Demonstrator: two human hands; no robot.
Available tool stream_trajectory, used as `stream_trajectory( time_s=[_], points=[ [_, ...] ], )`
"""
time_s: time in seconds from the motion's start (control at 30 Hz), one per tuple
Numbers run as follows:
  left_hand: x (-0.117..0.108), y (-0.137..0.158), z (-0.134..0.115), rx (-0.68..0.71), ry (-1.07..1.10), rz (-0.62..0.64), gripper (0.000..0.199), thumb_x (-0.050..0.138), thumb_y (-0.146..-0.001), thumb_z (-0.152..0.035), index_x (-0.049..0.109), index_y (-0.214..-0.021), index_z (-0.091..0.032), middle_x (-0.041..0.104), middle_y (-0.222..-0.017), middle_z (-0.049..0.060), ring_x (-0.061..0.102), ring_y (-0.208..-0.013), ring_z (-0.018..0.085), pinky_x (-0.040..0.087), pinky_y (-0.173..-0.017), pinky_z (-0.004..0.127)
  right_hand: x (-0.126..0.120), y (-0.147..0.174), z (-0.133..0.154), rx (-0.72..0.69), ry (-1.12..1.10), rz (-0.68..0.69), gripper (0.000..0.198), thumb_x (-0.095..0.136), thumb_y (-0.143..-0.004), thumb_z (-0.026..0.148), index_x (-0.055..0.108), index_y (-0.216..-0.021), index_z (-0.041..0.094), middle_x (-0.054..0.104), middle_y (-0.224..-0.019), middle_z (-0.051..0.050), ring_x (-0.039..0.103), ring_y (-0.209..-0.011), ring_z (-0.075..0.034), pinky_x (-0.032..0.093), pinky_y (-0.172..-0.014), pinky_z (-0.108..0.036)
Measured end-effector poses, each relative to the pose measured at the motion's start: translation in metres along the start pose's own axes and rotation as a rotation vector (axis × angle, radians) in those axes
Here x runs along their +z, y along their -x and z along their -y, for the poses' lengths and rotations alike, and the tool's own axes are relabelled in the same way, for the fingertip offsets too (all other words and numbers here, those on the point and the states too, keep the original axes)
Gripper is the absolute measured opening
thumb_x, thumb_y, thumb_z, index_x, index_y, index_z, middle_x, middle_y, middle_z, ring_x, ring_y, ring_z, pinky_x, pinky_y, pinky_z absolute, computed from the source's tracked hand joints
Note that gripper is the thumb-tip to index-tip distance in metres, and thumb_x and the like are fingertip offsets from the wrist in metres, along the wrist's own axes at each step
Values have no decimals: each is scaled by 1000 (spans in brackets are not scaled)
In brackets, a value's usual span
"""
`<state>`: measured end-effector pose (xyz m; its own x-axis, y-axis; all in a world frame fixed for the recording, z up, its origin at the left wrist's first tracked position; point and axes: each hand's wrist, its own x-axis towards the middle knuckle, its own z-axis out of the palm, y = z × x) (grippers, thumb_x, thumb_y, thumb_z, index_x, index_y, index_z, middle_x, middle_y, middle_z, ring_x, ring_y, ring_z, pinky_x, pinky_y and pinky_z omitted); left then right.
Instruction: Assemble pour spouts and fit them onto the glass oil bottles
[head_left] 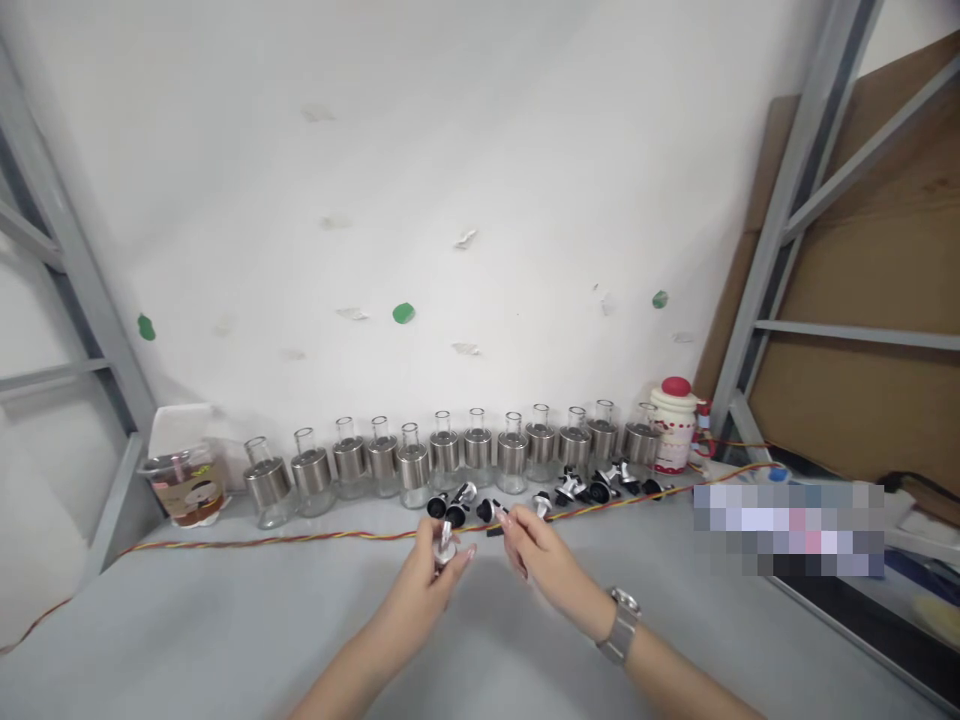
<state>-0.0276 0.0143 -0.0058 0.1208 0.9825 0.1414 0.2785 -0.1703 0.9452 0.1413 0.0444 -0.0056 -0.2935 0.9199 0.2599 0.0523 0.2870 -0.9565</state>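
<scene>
Spout (445, 549) | in left grip (426, 582) | 12 bottles (478, 444) stand behind

1. My feed is bright, with diffuse light spread over the white wall (517, 190).
2. I see soft, faint shadows on the gray tabletop (225, 620).
3. Highlights glint off the steel bottle sleeves (413, 467).
4. Wide-angle distortion slants the metal post (787, 200) at right.
5. Both the left hand (431, 580) and right hand (551, 560) look slightly soft; coarse pixelation masks a patch at right.
</scene>
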Motion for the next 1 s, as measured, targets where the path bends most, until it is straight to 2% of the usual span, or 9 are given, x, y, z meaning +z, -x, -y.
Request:
stream_trajectory(
  time_s=[0.07, 0.17, 0.33, 0.57, 0.73, 1.0],
  points=[
    [0, 0, -3, -16, 5, 58, 22, 53, -76, -38, 42, -83, -20, 47, -71, -3, 42, -50, 8, 35, -47, 20, -2, -2, 3, 34, -158, 52, 40, 43, -78, 57, 37, -61, 21, 36, -43, 9, 34, -38, -8, 26, -41, -22],
    [1, 2, -9, 18, -4, 168, 18, 55, -75, -33, 47, -80, -18, 48, -73, -1, 43, -54, 9, 36, -48, 20, -2, 1, 8, 79, -336, 159, 40, 49, -74, 57, 38, -62, 21, 37, -46, 9, 31, -39, -7, 22, -41, -21],
    [4, 15, -22, -8, 87, 308, 19, 49, -80, -38, 46, -86, -19, 39, -68, -4, 38, -58, 9, 34, -52, 19, -1, 7, 13, 134, -424, 292, 40, 56, -70, 55, 39, -62, 19, 31, -46, 10, 20, -42, -5, 13, -44, -23],
    [4, 25, -36, 25, -2, 287, 22, 42, -84, -41, 46, -84, -20, 42, -72, -3, 38, -63, 10, 34, -59, 22, 0, 12, 21, 132, -394, 317, 40, 55, -71, 54, 37, -62, 20, 28, -51, 10, 19, -44, -5, 12, -45, -23],
    [4, 26, -39, 93, -66, 292, 24, 39, -85, -41, 48, -85, -19, 45, -77, -1, 40, -71, 13, 34, -66, 23, 0, 12, 19, 102, -321, 304, 38, 48, -77, 52, 36, -63, 20, 28, -52, 9, 20, -44, -5, 13, -43, -21],
    [4, 25, -37, 107, -107, 271, 25, 34, -87, -41, 42, -79, -19, 39, -72, -3, 37, -66, 12, 32, -63, 24, 0, 10, 11, 35, -249, 253, 34, 47, -79, 51, 40, -69, 19, 27, -47, 11, 20, -42, -5, 15, -40, -20]
  ],
)
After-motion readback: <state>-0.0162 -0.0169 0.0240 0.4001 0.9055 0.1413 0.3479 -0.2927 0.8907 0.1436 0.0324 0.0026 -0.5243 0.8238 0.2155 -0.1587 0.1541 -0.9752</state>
